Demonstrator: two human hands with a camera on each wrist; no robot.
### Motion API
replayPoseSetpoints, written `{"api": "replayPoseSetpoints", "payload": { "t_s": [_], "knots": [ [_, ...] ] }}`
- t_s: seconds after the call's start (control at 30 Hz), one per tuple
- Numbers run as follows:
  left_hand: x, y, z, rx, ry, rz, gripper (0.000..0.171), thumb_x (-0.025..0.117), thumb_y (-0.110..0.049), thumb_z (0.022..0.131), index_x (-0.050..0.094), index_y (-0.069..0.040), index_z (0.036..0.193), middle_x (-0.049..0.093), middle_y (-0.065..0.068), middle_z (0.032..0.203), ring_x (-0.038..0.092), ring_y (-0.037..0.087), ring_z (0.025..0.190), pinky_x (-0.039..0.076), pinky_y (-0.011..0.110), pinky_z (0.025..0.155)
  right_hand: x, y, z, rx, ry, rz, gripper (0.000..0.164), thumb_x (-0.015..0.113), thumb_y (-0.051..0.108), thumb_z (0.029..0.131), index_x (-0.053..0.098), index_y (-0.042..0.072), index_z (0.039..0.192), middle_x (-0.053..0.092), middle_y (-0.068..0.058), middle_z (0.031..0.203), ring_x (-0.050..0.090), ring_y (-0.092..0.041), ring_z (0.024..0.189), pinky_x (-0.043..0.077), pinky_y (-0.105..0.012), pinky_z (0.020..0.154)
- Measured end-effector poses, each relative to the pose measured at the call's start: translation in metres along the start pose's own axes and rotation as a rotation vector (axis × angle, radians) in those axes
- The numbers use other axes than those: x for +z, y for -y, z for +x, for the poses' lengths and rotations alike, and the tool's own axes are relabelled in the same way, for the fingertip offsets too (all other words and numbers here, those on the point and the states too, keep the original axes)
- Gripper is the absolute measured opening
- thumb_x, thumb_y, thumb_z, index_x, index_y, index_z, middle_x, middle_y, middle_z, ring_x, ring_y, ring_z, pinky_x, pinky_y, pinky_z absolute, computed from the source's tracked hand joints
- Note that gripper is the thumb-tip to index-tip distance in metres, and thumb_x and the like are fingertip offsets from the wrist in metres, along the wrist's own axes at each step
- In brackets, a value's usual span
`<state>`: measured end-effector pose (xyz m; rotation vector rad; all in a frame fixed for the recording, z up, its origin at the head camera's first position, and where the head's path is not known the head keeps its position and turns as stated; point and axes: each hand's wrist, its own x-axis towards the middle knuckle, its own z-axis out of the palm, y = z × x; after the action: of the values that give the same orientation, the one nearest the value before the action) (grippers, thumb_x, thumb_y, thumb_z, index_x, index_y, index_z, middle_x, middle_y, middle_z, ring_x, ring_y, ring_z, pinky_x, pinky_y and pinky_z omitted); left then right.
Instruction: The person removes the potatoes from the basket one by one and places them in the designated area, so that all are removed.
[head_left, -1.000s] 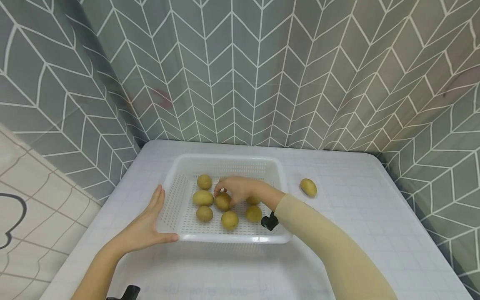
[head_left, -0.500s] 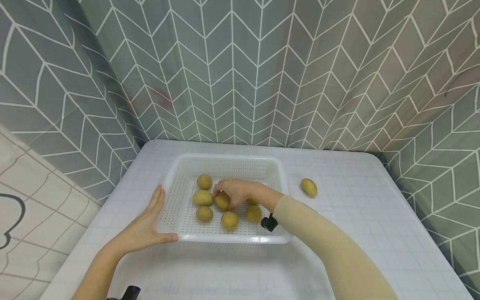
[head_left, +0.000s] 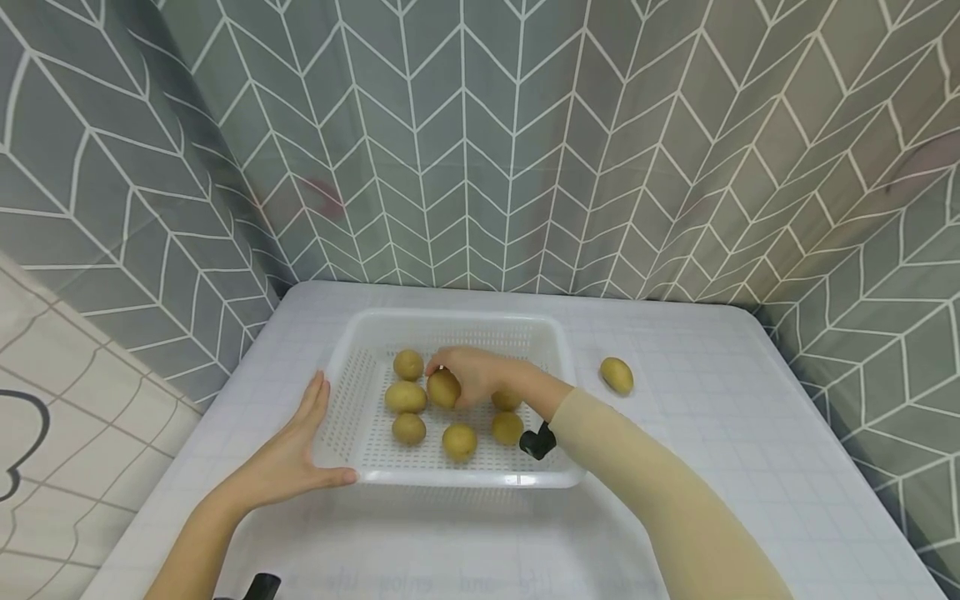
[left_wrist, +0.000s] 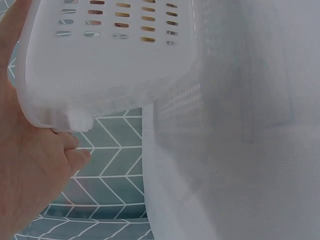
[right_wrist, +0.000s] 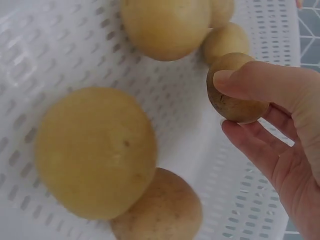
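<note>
My right hand (head_left: 474,377) is over the middle of a white perforated plastic basket (head_left: 480,477). It pinches a potato (head_left: 443,388) between thumb and fingers; in the right wrist view this potato (right_wrist: 232,102) has a dark patch on its side. Several more potatoes lie on the basket floor, among them a front one (head_left: 459,442) and an oblong one (head_left: 405,397) at the left. Behind the right wrist, another potato (head_left: 506,400) is partly hidden. My left hand (head_left: 288,458) rests against the basket's left side, fingers straight, its thumb stretched to the front corner.
A single potato (head_left: 617,376) lies outside the basket, to its right, on the white tablecloth (head_left: 697,400). Behind the table hangs a grey curtain (head_left: 480,167) with white chevron lines. Black wrist mounts (head_left: 538,442) are visible by the arms.
My right hand still grips the same potato, which has shifted slightly up in the head view, away from the front potato. The left hand and basket have stayed in place.
</note>
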<state>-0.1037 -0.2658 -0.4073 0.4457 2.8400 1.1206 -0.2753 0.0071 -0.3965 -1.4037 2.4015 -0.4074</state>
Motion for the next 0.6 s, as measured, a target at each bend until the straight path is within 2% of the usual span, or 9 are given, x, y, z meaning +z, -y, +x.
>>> {"api": "replayPoseSetpoints", "payload": {
  "t_s": [0.1, 0.23, 0.43, 0.6],
  "knots": [
    [0.000, 0.000, 0.000, 0.000, 0.002, 0.005, 0.132, 0.084, -0.044, 0.069, -0.007, 0.007, 0.149, -0.020, 0.017, 0.157, -0.004, 0.047, 0.142, 0.016, 0.069, 0.104, -0.006, 0.000, -0.001, -0.015, -0.028, -0.004, 0.063, 0.079, 0.004, 0.072, 0.055, 0.006, 0.130, 0.056, -0.002, 0.127, 0.052, -0.014, 0.115, 0.038, -0.022, 0.101],
    [-0.001, 0.000, 0.001, -0.003, 0.003, 0.010, 0.132, 0.084, -0.044, 0.069, -0.008, 0.007, 0.149, -0.020, 0.017, 0.157, -0.003, 0.048, 0.141, 0.017, 0.069, 0.104, -0.019, 0.001, -0.004, -0.067, -0.095, 0.036, 0.061, 0.079, 0.001, 0.070, 0.056, 0.004, 0.127, 0.057, -0.004, 0.122, 0.054, -0.015, 0.105, 0.047, -0.023, 0.089],
    [-0.002, -0.001, 0.000, -0.005, 0.004, 0.015, 0.131, 0.084, -0.044, 0.069, -0.007, 0.007, 0.149, -0.020, 0.018, 0.157, -0.002, 0.049, 0.141, 0.018, 0.069, 0.104, -0.037, 0.004, -0.013, -0.112, -0.197, 0.171, 0.059, 0.076, -0.005, 0.069, 0.054, 0.001, 0.124, 0.054, -0.009, 0.122, 0.055, -0.022, 0.106, 0.054, -0.021, 0.073],
    [-0.001, -0.002, 0.000, -0.003, 0.003, 0.002, 0.131, 0.084, -0.043, 0.069, -0.006, 0.008, 0.149, -0.020, 0.018, 0.157, -0.002, 0.050, 0.141, 0.018, 0.069, 0.104, -0.048, 0.006, -0.022, -0.105, -0.248, 0.293, 0.062, 0.075, -0.009, 0.069, 0.050, -0.001, 0.125, 0.050, -0.011, 0.127, 0.055, -0.027, 0.111, 0.054, -0.020, 0.075]
  ]
}}
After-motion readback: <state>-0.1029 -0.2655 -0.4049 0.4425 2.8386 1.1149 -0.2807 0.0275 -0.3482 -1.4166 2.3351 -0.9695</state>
